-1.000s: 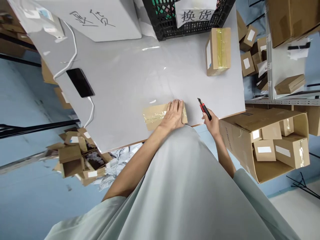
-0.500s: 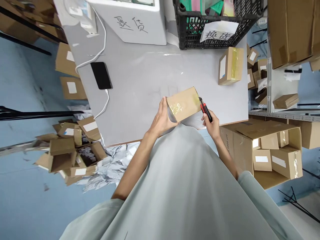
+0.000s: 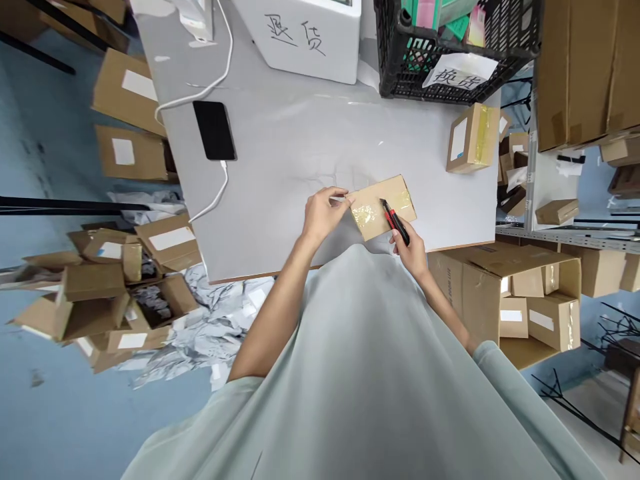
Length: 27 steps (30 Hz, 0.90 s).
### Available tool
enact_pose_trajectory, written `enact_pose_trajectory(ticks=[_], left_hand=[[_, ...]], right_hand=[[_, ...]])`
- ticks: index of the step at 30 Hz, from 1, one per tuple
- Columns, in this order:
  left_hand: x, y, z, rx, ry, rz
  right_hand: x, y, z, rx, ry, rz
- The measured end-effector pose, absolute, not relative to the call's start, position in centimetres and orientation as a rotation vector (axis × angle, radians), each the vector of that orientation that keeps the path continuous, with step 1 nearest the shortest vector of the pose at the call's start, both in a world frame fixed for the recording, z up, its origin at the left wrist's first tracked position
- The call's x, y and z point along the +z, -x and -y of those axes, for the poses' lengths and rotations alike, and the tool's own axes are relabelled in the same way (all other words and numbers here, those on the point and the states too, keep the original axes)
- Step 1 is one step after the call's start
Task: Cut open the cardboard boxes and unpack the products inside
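Observation:
A small cardboard box (image 3: 370, 212) with shiny clear tape on it is at the table's near edge, in front of my body. My left hand (image 3: 323, 215) is at its left end, with curled fingertips and thumb pinching the upper left corner. In my right hand (image 3: 411, 252) is a red and black utility knife (image 3: 395, 221), gripped by the handle. Its tip points up and left over the box's top face. Whether the blade touches the cardboard I cannot tell.
On the grey table (image 3: 280, 147) lie a phone (image 3: 215, 131) with a white cable and a taped box (image 3: 473, 138). A white bin (image 3: 305, 43) and black crate (image 3: 460, 73) stand at the back. A large open carton (image 3: 465, 293) is right; opened boxes (image 3: 95, 283) and crumpled paper (image 3: 220, 317) lie left.
The knife has moved left from the box's right end to over its top. My left hand has shifted from gripping the box's left side to pinching its corner. The view has shifted slightly.

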State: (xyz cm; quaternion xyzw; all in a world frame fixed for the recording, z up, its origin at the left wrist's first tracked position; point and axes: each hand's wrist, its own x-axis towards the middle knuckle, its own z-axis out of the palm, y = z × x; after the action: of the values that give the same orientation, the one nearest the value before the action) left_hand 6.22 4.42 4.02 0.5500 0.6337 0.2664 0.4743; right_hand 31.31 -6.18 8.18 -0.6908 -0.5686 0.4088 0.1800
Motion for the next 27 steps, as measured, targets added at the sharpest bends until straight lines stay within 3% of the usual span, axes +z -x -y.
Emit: enact_pose_trajectory(ticks=[16,27], left_hand=[[5.5,-6.0,-5.3,0.585,-1.393,-1.586],[3.6,-5.5,-5.8,0.64,-1.19,-1.492]], right_hand=[[11.2,-26.4,5.8,1.142,2.052,1.969],[12.9,-24.1,5.8,0.978,2.222,2.216]])
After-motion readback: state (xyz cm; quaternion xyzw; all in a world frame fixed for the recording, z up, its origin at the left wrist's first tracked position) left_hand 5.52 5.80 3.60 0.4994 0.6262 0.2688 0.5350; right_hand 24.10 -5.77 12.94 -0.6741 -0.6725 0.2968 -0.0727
